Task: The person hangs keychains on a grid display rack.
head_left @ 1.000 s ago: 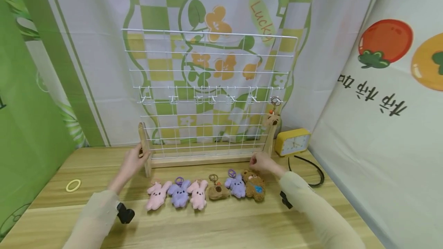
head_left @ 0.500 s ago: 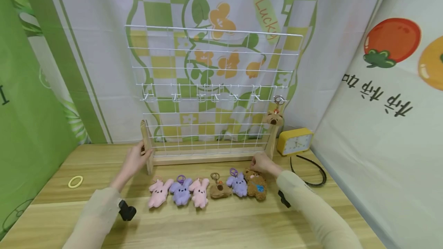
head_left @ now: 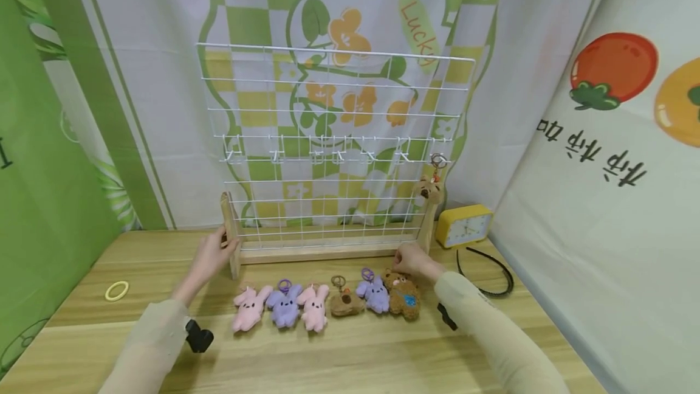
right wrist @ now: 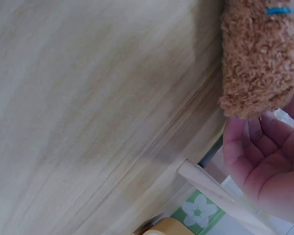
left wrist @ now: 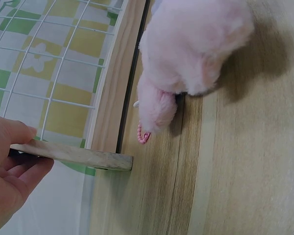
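Observation:
My left hand (head_left: 209,256) grips the wooden side post (left wrist: 103,159) of a white wire grid rack, thumb on one face and fingers on the other. At the right end of the row, my right hand (head_left: 414,260) pinches at the top of a brown fuzzy bear keychain (head_left: 403,304). In the right wrist view the curled fingers (right wrist: 235,142) sit behind the bear's head, which hides the fingertips. The other plush keychains lie to its left: a purple bunny (head_left: 374,295), a brown charm (head_left: 347,303), a pink bunny (head_left: 314,309), another purple bunny (head_left: 285,307) and another pink bunny (head_left: 249,310).
Several white hooks (head_left: 339,154) line the grid; a tan plush charm (head_left: 429,190) hangs at its right end. A yellow clock (head_left: 463,226) and black headband (head_left: 508,275) occupy the table's right side. A yellow ring (head_left: 116,291) lies far left.
The hanging tan charm turns and swings slightly. The head view shifts a little. Both hands keep their places, and the row of plush keychains stays put.

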Demonstrator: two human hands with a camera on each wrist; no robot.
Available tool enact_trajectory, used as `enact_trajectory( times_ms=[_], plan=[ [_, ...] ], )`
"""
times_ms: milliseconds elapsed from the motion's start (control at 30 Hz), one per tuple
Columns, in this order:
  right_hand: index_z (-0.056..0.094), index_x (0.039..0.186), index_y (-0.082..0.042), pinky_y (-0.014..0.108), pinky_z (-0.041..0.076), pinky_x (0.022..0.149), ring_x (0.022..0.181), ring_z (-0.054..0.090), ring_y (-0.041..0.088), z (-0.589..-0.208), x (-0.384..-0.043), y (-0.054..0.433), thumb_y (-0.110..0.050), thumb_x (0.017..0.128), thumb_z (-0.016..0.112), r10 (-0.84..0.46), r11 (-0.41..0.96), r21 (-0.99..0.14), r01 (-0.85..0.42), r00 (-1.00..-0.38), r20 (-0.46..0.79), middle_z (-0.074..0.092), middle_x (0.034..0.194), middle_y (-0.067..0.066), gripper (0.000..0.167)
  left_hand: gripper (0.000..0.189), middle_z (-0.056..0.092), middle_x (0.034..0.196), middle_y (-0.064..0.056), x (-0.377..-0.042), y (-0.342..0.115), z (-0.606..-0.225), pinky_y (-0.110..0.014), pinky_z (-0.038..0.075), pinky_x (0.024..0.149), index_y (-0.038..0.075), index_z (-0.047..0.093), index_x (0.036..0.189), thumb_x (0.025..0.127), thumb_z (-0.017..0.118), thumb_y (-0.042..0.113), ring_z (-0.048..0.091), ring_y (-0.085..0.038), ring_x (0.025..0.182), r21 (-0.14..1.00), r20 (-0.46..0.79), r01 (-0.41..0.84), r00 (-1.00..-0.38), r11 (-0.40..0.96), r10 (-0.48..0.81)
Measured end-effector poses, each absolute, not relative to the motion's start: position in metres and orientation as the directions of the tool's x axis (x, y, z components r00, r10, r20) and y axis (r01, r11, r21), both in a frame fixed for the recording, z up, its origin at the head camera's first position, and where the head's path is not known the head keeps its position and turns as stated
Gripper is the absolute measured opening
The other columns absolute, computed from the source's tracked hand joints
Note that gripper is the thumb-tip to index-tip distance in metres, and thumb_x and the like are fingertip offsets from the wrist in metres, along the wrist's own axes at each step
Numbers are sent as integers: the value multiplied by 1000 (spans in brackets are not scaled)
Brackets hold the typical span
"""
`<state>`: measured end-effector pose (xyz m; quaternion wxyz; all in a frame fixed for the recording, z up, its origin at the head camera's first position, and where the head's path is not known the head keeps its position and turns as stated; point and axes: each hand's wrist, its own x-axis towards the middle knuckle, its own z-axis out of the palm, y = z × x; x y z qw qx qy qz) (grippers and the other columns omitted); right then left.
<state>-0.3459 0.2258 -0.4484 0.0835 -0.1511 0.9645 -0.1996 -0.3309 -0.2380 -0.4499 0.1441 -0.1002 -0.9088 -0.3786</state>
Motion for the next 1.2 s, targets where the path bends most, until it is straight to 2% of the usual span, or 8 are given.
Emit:
enact_trajectory(
  times_ms=[133,267,367,500,600,800,933,1200],
  plan=[
    [62,58,-9,17,33,45,47,38,5,-448,-349,228,-6,83,65,-352,863,-424,-276,-929,-112,48,52,-6,26,41,56,123,-43,-331,-238,-450,-56,58,89,-18,47,132,99,56,6,60,-55,112,657,342,295,-937,694,74],
    [49,52,-17,17,25,46,46,30,5,-449,-353,230,-8,83,63,-382,864,-401,-305,-915,-128,37,49,-9,35,43,56,124,-43,-332,-238,-450,-56,58,89,-17,46,134,99,56,6,60,-55,112,662,338,291,-938,691,72],
    [48,53,-17,17,24,49,48,29,6,-448,-353,231,-8,85,63,-369,871,-403,-282,-916,-156,36,50,-8,36,43,56,125,-43,-332,-236,-450,-56,58,89,-17,45,135,99,55,6,59,-56,113,666,330,287,-941,689,74],
    [63,64,-6,18,33,51,51,38,7,-442,-351,232,-5,85,64,-406,834,-450,-319,-908,-109,49,54,-3,22,46,55,126,-43,-331,-234,-448,-56,58,89,-17,43,137,99,55,6,59,-56,113,679,318,282,-945,678,75],
    [67,75,-1,18,38,55,56,43,8,-433,-348,236,-3,84,64,-434,799,-476,-367,-900,-34,58,63,0,10,47,54,127,-44,-330,-234,-446,-56,57,89,-17,41,139,100,55,5,58,-56,114,689,314,279,-947,669,72],
    [66,83,-6,23,52,64,71,59,8,-414,-340,244,-9,85,66,-422,776,-502,-382,-906,37,70,80,4,4,47,54,126,-44,-330,-237,-447,-56,58,89,-18,41,138,99,55,4,59,-56,113,681,319,284,-945,675,75],
    [67,84,-7,31,62,74,80,68,16,-400,-329,248,-6,87,69,-425,746,-524,-411,-900,101,73,85,7,4,46,55,124,-44,-330,-238,-448,-56,58,89,-18,42,137,99,56,4,59,-56,112,677,322,284,-944,679,74],
    [65,86,-6,21,57,62,74,71,18,-369,-308,256,-5,88,72,-409,721,-547,-425,-899,160,74,85,9,7,45,55,124,-44,-328,-237,-447,-56,58,88,-18,43,136,99,55,5,60,-56,111,672,320,281,-945,685,74]
  ],
)
